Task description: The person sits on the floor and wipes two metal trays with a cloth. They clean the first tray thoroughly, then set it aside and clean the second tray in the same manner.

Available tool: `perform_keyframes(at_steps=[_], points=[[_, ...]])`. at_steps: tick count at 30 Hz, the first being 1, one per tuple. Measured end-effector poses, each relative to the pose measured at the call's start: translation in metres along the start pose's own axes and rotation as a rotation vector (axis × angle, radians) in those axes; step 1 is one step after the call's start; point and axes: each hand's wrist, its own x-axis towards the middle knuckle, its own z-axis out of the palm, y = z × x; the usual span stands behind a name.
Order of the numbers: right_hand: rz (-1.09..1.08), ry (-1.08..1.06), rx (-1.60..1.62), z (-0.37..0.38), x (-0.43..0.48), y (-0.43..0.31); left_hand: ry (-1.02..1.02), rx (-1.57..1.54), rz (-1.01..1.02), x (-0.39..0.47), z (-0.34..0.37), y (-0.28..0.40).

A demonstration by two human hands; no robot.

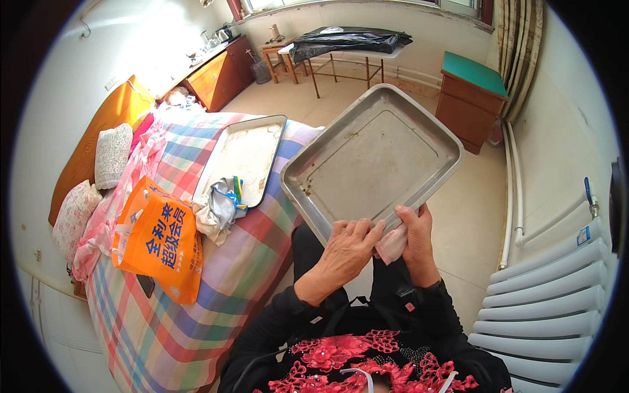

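Observation:
A rectangular metal tray (373,157) with brownish spots is held tilted in front of me. My right hand (418,240) grips its near rim, thumb on top, with a pale pink cloth (392,245) between my hands. My left hand (346,250) lies on the near edge, fingertips over the rim; whether it grips the tray or the cloth is unclear. On the bed to the left lies a white tray (250,152) with a dark rim and brownish stains. A crumpled grey, blue and cream cloth (221,201) rests over its near corner.
An orange shopping bag (162,240) with writing and a dark phone (145,285) lie on the checked bedspread (245,275). A white radiator (545,294) stands at the right. Farther off are a green-topped wooden cabinet (467,108) and a table (398,51) bearing black plastic.

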Motion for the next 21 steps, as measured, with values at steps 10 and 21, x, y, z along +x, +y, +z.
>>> perform_keyframes(at_steps=[10,21], points=[[-0.122,-0.239,0.033,-0.045,0.013,0.002,0.686,-0.965,-0.680,-0.032,-0.063,-0.083],[-0.308,0.078,-0.382,-0.026,0.029,-0.020,0.397,-1.093,-0.732,-0.076,-0.032,-0.078]])
